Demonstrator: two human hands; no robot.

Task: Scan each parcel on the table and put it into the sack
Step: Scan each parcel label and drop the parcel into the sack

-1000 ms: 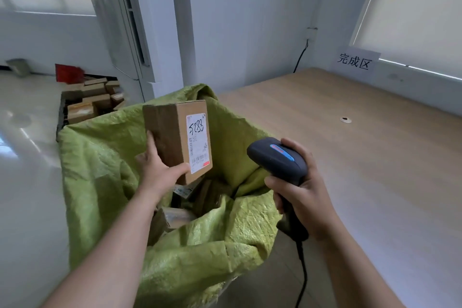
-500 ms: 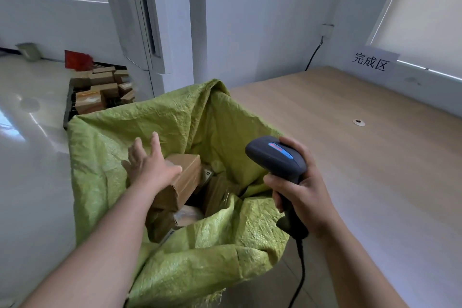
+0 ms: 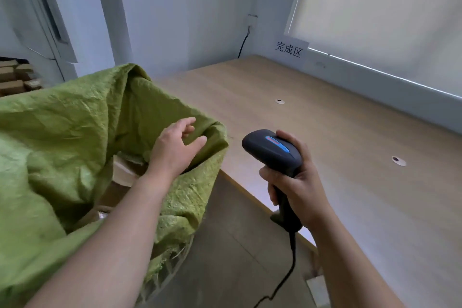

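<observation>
Cardboard parcels (image 3: 123, 174) lie inside the green woven sack (image 3: 62, 137), showing as tan edges through its open mouth at left of centre in the frame, partly hidden by the forearm that crosses over them. The sack fills the left half of the picture, its crumpled rim rising to a peak near the upper middle and its right edge hanging just beside the corner of the wooden surface (image 3: 325, 145).

The left hand (image 3: 175, 145) hovers over the sack's mouth near its right rim, the grip spread, fingers loosely extended and holding nothing; whether the fingertips touch the fabric cannot be told.

The right hand (image 3: 297, 182), right of centre, wraps its grip around the handle of a black barcode scanner (image 3: 272, 151), whose head bears a blue and red strip and points to the left. A dark cable (image 3: 291, 257) runs down from the handle toward the bottom edge.

Two small round grommets sit in the wooden surface. At the upper right, a white sign (image 3: 290, 50) with three Chinese characters leans against the wall below a blind. In the upper left corner, stacked brown boxes (image 3: 15, 80) rest on the floor behind the sack.
</observation>
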